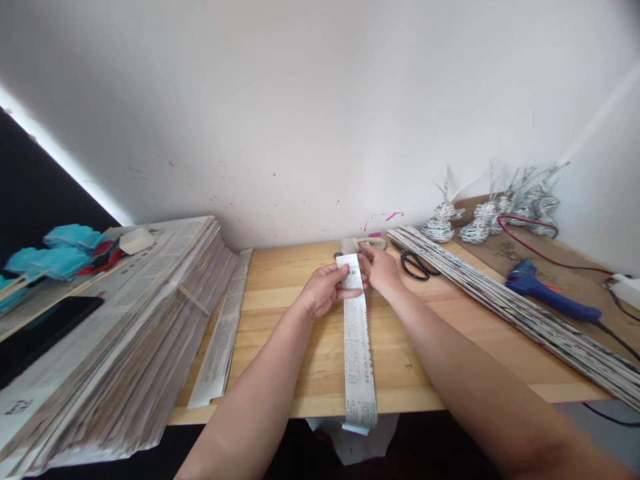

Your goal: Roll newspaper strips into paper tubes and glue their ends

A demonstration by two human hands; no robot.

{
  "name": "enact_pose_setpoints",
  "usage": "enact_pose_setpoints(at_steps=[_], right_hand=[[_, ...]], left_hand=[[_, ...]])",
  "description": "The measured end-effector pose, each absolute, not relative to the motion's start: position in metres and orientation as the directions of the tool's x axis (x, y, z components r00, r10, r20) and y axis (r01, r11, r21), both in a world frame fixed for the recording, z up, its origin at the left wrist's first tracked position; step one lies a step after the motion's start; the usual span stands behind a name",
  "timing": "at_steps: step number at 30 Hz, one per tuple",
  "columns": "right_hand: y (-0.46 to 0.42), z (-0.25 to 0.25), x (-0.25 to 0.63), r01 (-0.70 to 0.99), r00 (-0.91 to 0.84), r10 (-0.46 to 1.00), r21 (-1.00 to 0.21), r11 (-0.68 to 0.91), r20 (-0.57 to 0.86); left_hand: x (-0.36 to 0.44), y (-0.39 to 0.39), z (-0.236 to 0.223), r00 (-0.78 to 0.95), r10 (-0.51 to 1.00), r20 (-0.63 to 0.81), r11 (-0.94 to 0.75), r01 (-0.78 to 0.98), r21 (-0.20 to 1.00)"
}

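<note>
A long printed newspaper strip (pixel 357 353) runs from my hands toward the table's front edge, where its lower end hangs just over. My left hand (pixel 324 290) pinches the upper part, with the thumb on top and fingers at the left edge and across it. Beside the strip's top right edge, my right hand (pixel 381 268) has curled fingers. Its fingertips are partly behind the paper, so what they grip cannot be made out. A beige cloth (pixel 349 247) lies just beyond both hands, close to the wall. Black-handled scissors (pixel 419 265) rest to the right of my right hand.
At left stands a tall newspaper stack (pixel 165 267) carrying a black phone (pixel 55 333) and blue masks (pixel 53 253). More cut strips (pixel 225 333) lie beside it. Rightward are rolled paper sticks (pixel 480 303), a blue glue gun (pixel 550 293), a red cable (pixel 545 250) and woven paper figures (pixel 440 223).
</note>
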State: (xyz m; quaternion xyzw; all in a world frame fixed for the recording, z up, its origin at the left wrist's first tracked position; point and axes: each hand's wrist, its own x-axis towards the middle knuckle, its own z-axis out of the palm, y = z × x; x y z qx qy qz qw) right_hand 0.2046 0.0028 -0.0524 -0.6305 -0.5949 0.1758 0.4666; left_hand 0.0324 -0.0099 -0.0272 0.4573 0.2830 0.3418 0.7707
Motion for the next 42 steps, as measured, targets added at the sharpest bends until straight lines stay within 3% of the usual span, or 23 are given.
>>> enact_pose_setpoints(at_steps=[4,8,16,22,27,31,34,42], right_hand=[[0.001,-0.041,0.203,0.326,0.348,0.896,-0.932,0.16,0.276],[-0.006,-0.028,0.194,0.023,0.282,0.953,-0.994,0.106,0.108],[-0.011,-0.022,0.187,-0.146,0.15,0.989,-0.989,0.01,-0.012],[-0.012,-0.027,0.182,-0.105,0.128,0.992,-0.994,0.028,0.014],[-0.015,-0.019,0.182,-0.12,0.16,0.985,-0.992,-0.04,-0.059],[-0.021,-0.008,0.191,0.066,0.179,0.984,-0.997,-0.03,-0.017],[-0.027,-0.009,0.199,0.141,0.108,0.992,-0.989,0.05,0.065],[-0.033,-0.029,0.212,0.139,-0.088,0.986,-0.979,0.152,0.141]], left_hand=[[0.032,-0.01,-0.028,0.57,0.81,-0.141,0.33,-0.244,0.912],[0.033,-0.01,-0.027,0.538,0.831,-0.14,0.301,-0.222,0.928],[0.034,-0.009,-0.023,0.519,0.839,-0.161,0.343,-0.276,0.898],[0.034,-0.006,-0.026,0.51,0.843,-0.171,0.349,-0.278,0.895],[0.034,-0.005,-0.028,0.509,0.836,-0.207,0.371,-0.245,0.896],[0.035,-0.007,-0.026,0.538,0.819,-0.201,0.382,-0.248,0.89],[0.035,-0.009,-0.023,0.555,0.805,-0.208,0.396,-0.243,0.886],[0.038,-0.012,-0.024,0.556,0.803,-0.216,0.388,-0.212,0.897]])
